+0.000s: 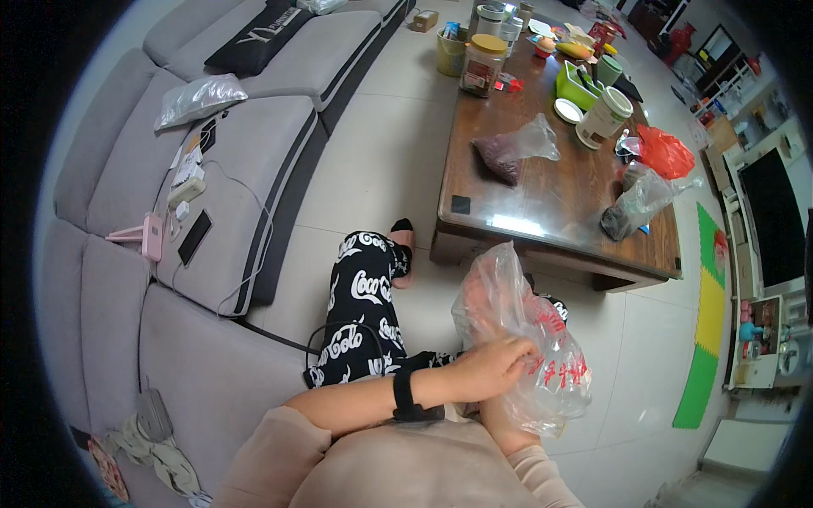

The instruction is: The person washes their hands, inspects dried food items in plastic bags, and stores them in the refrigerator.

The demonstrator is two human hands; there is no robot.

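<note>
A clear plastic bag [555,372] with red print hangs crumpled above my lap. My left hand [495,366], with a black band on its wrist, is closed on the bag, its fingers gathered in the film. My right forearm passes beneath the left wrist. Beyond it, a skin-toned shape that looks like my right hand [489,292] shows through the film at the bag's far end. Its fingers are too veiled to make out. Whether the bag holds anything else, I cannot tell.
Ahead stands a brown wooden table [525,207] with a bag of dark grains [500,159], another tied bag [627,212], a red bag [665,152], jars and a green basket [576,85]. A grey sofa [212,364] at left holds a phone [196,238] and cables.
</note>
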